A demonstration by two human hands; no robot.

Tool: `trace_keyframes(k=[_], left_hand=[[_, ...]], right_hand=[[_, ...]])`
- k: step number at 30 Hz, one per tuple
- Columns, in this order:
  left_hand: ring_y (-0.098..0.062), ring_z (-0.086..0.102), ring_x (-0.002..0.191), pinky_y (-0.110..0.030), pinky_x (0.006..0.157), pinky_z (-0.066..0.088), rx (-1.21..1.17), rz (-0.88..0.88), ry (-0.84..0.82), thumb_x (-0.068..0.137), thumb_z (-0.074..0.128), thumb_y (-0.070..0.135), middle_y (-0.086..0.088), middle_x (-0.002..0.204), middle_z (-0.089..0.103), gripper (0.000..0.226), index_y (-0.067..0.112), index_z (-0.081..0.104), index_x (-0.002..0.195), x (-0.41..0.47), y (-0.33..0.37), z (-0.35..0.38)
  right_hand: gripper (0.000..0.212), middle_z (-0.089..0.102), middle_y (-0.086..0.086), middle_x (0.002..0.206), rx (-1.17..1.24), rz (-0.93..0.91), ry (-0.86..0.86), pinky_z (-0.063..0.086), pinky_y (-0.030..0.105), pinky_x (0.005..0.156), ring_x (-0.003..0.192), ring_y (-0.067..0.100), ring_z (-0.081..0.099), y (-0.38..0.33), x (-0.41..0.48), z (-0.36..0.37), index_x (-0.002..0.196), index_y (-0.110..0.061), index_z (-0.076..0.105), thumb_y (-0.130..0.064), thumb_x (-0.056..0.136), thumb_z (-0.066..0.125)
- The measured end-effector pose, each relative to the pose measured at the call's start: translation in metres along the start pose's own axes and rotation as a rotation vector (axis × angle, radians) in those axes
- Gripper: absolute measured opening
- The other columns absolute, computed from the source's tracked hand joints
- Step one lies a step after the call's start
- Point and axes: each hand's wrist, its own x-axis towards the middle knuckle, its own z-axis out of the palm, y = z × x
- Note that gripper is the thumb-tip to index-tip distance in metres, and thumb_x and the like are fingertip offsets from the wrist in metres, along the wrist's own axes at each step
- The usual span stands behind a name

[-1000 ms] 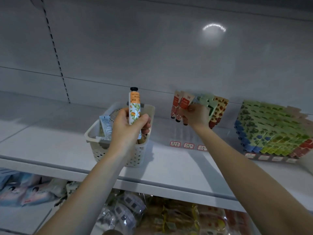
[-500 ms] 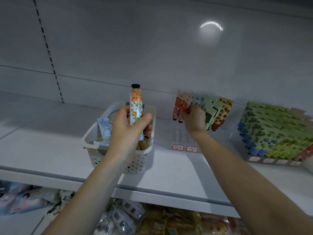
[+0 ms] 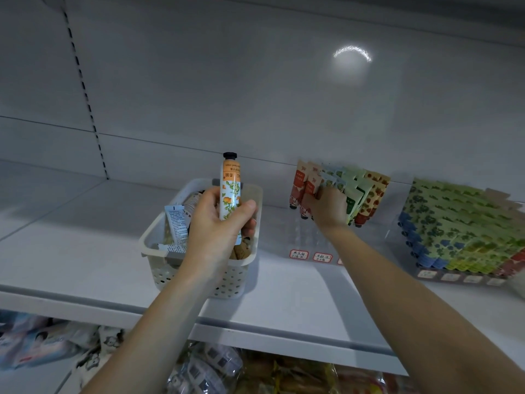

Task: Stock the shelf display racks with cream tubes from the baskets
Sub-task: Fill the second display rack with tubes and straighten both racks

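Observation:
My left hand (image 3: pixel 216 223) grips an orange-flowered cream tube (image 3: pixel 230 189) upright, black cap on top, above a white perforated basket (image 3: pixel 159 260) that holds more tubes. To the right, my right hand (image 3: pixel 326 206) reaches into a clear display rack (image 3: pixel 306 237) and its fingers pinch a pale blue tube (image 3: pixel 329 180) among the red, green and strawberry-patterned tubes (image 3: pixel 366 194) leaning at the rack's back. Price labels line the rack's front edge.
A second rack (image 3: pixel 460 220), packed with green, blue and red tubes, stands at the far right. Both racks and the basket sit on a white shelf (image 3: pixel 85 251) with a grey back panel. Bagged goods (image 3: pixel 204 371) lie on the shelf below.
My right hand has slid slightly down and right along the tubes at the rack's back. My left hand keeps the orange tube upright over the basket.

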Motion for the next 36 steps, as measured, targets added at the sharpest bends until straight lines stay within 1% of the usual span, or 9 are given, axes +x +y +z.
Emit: trace_keyframes(k=[4,6,8,11,15,22,27,31,36], left_hand=[[-0.005,0.059,0.056,-0.019,0.054,0.052,-0.003,-0.005,0.001,0.085,0.062,0.003,0.001,0.07,0.064,0.017,0.015,0.054,0.094,0.0,-0.002,0.002],[-0.005,0.059,0.056,-0.019,0.054,0.052,0.003,-0.006,0.004,0.085,0.062,0.003,0.0,0.071,0.064,0.018,0.015,0.054,0.095,0.001,-0.003,0.002],[-0.004,0.059,0.056,-0.019,0.054,0.051,0.008,-0.009,0.004,0.085,0.063,0.004,-0.001,0.073,0.064,0.018,0.015,0.054,0.095,0.001,-0.003,0.002],[-0.004,0.06,0.057,-0.019,0.054,0.051,0.016,-0.016,-0.004,0.085,0.062,0.005,-0.001,0.074,0.065,0.016,0.016,0.054,0.094,0.001,-0.004,0.002],[-0.004,0.06,0.057,-0.019,0.055,0.051,0.023,-0.031,-0.01,0.086,0.061,0.006,0.003,0.071,0.066,0.014,0.014,0.055,0.096,0.001,-0.006,0.002],[-0.004,0.06,0.057,-0.018,0.055,0.053,0.025,-0.036,-0.004,0.088,0.06,0.007,0.004,0.07,0.067,0.012,0.013,0.055,0.097,0.0,-0.005,0.003],[-0.005,0.06,0.058,-0.019,0.056,0.052,0.034,-0.037,0.0,0.088,0.06,0.006,0.002,0.074,0.067,0.013,0.012,0.055,0.099,-0.001,-0.006,0.004],[-0.006,0.061,0.06,-0.02,0.057,0.053,0.064,-0.039,-0.002,0.088,0.06,0.008,-0.001,0.078,0.067,0.015,0.01,0.055,0.102,-0.002,-0.007,0.004],[-0.007,0.061,0.06,-0.022,0.058,0.052,0.08,-0.034,-0.001,0.088,0.06,0.008,0.0,0.075,0.067,0.011,0.013,0.055,0.095,-0.003,-0.008,0.004]], right_hand=[[0.046,0.04,0.0,0.046,0.045,0.018,0.015,0.023,0.021,0.037,0.041,0.011,0.034,0.001,0.0,-0.001,0.047,-0.016,0.038,-0.01,0.09,0.054],[0.046,0.04,-0.001,0.045,0.055,0.014,0.029,0.023,0.014,0.031,0.039,0.011,0.033,0.002,-0.001,-0.001,0.046,-0.015,0.038,-0.011,0.089,0.055],[0.045,0.04,-0.001,0.046,0.05,0.014,0.037,0.022,0.012,0.029,0.039,0.01,0.034,0.003,-0.002,0.0,0.047,-0.015,0.039,-0.011,0.089,0.056],[0.043,0.043,0.0,0.048,0.033,0.021,0.036,0.026,0.019,0.034,0.041,0.011,0.038,0.004,0.0,0.001,0.049,-0.014,0.042,-0.012,0.09,0.055],[0.04,0.045,0.0,0.052,0.038,0.014,0.024,0.024,0.019,0.041,0.044,0.012,0.041,0.004,0.001,0.003,0.052,-0.016,0.042,-0.013,0.091,0.053],[0.043,0.038,-0.002,0.048,0.001,0.014,0.004,0.021,0.02,0.039,0.041,0.011,0.032,0.001,0.001,-0.002,0.05,-0.018,0.036,-0.012,0.089,0.052],[0.045,0.037,-0.003,0.048,0.0,0.004,-0.022,0.02,0.02,0.039,0.041,0.01,0.031,-0.001,-0.001,-0.006,0.05,-0.021,0.034,-0.012,0.089,0.053],[0.044,0.038,-0.003,0.048,-0.027,-0.005,-0.017,0.021,0.02,0.039,0.04,0.01,0.032,-0.001,-0.002,-0.007,0.05,-0.02,0.036,-0.014,0.09,0.052],[0.044,0.037,-0.004,0.049,-0.026,-0.009,-0.018,0.02,0.019,0.038,0.041,0.008,0.031,-0.001,-0.003,-0.007,0.052,-0.022,0.033,-0.014,0.09,0.053]])
